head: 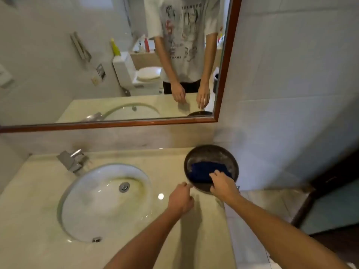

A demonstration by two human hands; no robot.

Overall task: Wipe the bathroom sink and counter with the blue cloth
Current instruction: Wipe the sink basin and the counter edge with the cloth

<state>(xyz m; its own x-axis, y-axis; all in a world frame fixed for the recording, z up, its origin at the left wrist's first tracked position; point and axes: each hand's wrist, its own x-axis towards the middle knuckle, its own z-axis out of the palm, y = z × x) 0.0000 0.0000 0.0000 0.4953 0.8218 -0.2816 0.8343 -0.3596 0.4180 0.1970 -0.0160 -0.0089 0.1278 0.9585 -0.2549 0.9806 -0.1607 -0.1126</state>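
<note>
The blue cloth (206, 169) lies folded inside a dark round metal basin (196, 152) at the counter's back right corner. My right hand (223, 184) reaches into the basin, its fingers resting on the cloth's near edge; whether they grip it is unclear. My left hand (180, 198) is loosely curled at the basin's near left rim, thumb and finger touching the rim. The oval white sink (91, 206) with a metal drain (124, 186) is set into the beige stone counter (29, 210) on the left.
A chrome faucet (72, 159) stands behind the sink. A wood-framed mirror (116, 124) hangs above, reflecting a person, a toilet and bottles. A tiled wall (291, 94) closes the right side. The counter ends right of the basin, with floor (258, 210) and a dark door frame (303, 206) beyond.
</note>
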